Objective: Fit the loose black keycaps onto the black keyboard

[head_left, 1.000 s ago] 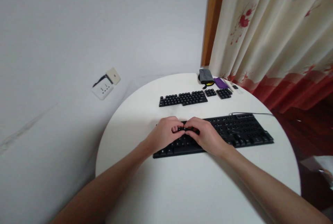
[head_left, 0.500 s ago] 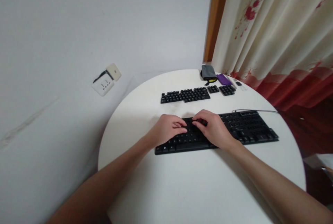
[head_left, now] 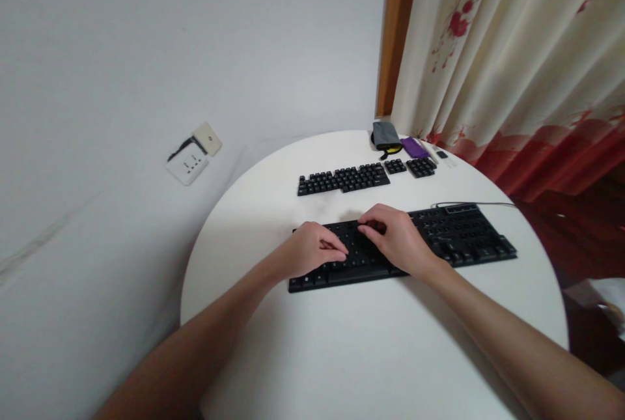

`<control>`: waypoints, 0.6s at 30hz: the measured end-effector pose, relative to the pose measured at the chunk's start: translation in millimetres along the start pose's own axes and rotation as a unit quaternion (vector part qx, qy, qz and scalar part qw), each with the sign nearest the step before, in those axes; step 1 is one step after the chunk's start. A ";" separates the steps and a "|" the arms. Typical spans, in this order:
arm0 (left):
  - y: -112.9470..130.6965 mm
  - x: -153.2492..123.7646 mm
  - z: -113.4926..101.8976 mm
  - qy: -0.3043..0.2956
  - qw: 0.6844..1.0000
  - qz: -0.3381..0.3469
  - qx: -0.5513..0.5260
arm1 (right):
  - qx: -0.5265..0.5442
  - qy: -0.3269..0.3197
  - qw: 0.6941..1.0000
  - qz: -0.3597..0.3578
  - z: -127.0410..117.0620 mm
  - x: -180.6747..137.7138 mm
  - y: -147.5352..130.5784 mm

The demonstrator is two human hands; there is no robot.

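A black keyboard (head_left: 466,231) lies on the white table, its key field partly bare of caps, with the lowest row and some right-hand keys still capped. Over its left part, my left hand (head_left: 315,251) is closed, thumb and fingertips together low over the keys. My right hand (head_left: 398,238) pinches near the upper middle of the keyboard, close to the left hand. Whatever is between the fingertips of either hand is too small to make out. Behind the keyboard, loose black keycaps (head_left: 364,178) are laid out in rows, with smaller groups of keycaps (head_left: 420,167) to their right.
At the back of the round table (head_left: 312,355) are a grey pouch (head_left: 385,135), a purple cloth (head_left: 414,148) and a small black item (head_left: 442,155). The keyboard cable (head_left: 483,203) runs off right. A wall with a socket (head_left: 187,163) borders the left; a curtain (head_left: 498,49) hangs behind.
My left hand's thumb and fingers, slightly apart before, have come together and sit a little lower over the keys. The right hand keeps its pinch. The view has shifted slightly.
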State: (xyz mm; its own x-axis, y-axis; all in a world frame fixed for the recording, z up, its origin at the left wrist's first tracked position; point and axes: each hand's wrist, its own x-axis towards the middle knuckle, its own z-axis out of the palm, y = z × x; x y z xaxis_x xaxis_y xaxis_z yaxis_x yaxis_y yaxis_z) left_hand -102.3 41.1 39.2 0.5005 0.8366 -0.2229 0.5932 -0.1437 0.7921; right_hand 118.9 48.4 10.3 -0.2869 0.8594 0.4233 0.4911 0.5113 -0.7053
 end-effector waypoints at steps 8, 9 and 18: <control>-3.3 0.5 2.0 0.004 0.998 0.033 0.047 | -0.002 -0.010 1.000 -0.003 -0.3 -0.4 0.3; -3.9 0.8 2.2 0.006 0.998 0.039 0.052 | -0.002 -0.010 1.000 -0.004 -0.3 -0.4 0.2; -1.4 1.1 4.3 0.012 0.993 0.079 0.091 | 0.001 -0.028 1.000 -0.006 0.3 0.3 -1.5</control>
State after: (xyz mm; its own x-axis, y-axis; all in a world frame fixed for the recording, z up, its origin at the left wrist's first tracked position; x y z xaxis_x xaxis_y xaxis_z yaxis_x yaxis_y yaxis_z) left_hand -99.9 39.9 35.4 0.5830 0.8076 -0.0892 0.6133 -0.3654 0.7002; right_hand 117.8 47.9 11.3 -0.3388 0.8521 0.3989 0.4863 0.5216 -0.7010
